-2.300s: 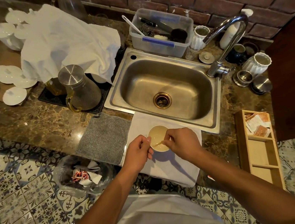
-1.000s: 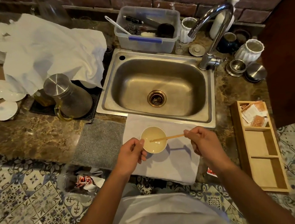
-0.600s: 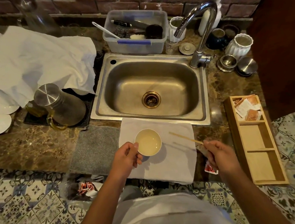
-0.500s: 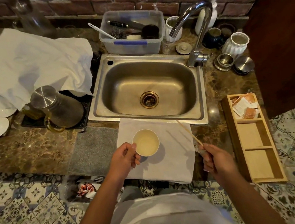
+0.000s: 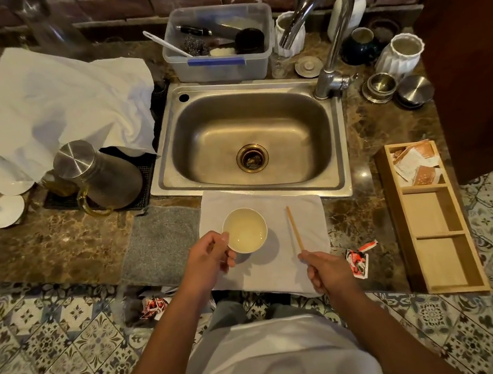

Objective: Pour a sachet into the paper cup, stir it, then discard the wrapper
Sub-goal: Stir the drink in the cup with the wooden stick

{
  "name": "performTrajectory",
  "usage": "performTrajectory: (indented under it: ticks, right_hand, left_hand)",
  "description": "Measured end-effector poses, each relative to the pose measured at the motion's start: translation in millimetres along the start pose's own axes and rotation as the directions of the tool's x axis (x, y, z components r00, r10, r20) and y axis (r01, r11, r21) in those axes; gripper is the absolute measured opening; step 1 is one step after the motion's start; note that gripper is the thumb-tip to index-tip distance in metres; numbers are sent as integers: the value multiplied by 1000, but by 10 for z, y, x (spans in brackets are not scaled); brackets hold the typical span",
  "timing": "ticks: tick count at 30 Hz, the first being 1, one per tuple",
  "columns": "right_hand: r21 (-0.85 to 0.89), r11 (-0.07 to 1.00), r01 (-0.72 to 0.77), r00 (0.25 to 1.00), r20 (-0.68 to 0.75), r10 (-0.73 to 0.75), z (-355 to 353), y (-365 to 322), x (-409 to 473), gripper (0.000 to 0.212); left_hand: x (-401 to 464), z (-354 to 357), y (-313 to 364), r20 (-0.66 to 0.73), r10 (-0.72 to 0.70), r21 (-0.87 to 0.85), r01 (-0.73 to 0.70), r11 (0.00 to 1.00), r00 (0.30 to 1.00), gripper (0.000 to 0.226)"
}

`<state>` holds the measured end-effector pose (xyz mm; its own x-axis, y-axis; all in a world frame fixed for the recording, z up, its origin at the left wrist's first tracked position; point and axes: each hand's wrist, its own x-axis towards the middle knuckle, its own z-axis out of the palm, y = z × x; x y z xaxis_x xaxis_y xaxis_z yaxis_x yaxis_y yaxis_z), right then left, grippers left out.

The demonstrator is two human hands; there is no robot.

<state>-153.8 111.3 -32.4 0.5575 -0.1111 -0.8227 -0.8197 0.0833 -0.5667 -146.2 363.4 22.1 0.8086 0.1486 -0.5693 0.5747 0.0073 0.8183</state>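
The torn wrapper (image 5: 357, 259) lies on the worktop (image 5: 59, 241) just to the right of the right hand (image 5: 327, 273), off the edge of the white cloth (image 5: 301, 211) and between that hand and the wooden tray (image 5: 399, 230). So the right hand is plainly the nearer one for picking it up, though its grip is taken at present: the fingers pinch the near end of a thin wooden stir stick (image 5: 294, 228), whose long axis runs away from the person, roughly front to back, its far end lying over the cloth beside the cup and clear of the liquid. The stick would likely need setting down, or tucking aside, before that hand can take the wrapper.

The left hand (image 5: 208, 263) is curled round the near left side of the paper cup (image 5: 245, 230), thumb near the rim, steadying it on the cloth. The cup is round, pale and thin-walled, holding a cloudy yellowish drink (it looks mixed already, as far as one can judge).

The wrapper is a small crumpled piece of glossy foil, red and white, with a torn strip sticking up at its far end; light and springy, it should want a pinch rather than a scoop. The worktop is polished brown stone, the cloth soft and slightly rumpled, hanging over the front edge.
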Motion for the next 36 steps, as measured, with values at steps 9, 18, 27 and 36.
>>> performTrajectory:
  ticks: [9, 18, 27, 36]
  right_hand:
    - [-275, 961, 5, 997, -68, -24, 121, 110, 31, 33]
    - [-441, 897, 25, 995, -75, -65, 138, 118, 99, 34]
    - [-507, 862, 22, 994, -81, -73, 138, 119, 71, 41]
    - [-650, 728, 220, 970, 65, -234, 62, -39, -69, 38]
  left_hand:
    - [-1, -3, 17, 9, -6, 10, 6, 1000, 1000, 29]
    - [18, -20, -1, 20, 0, 17, 0, 1000, 1000, 28]
    - [-10, -10, 4, 13, -19, -32, 19, 999, 1000, 27]
    - [-158, 14, -54, -77, -91, -151, 79, 985, 993, 40]
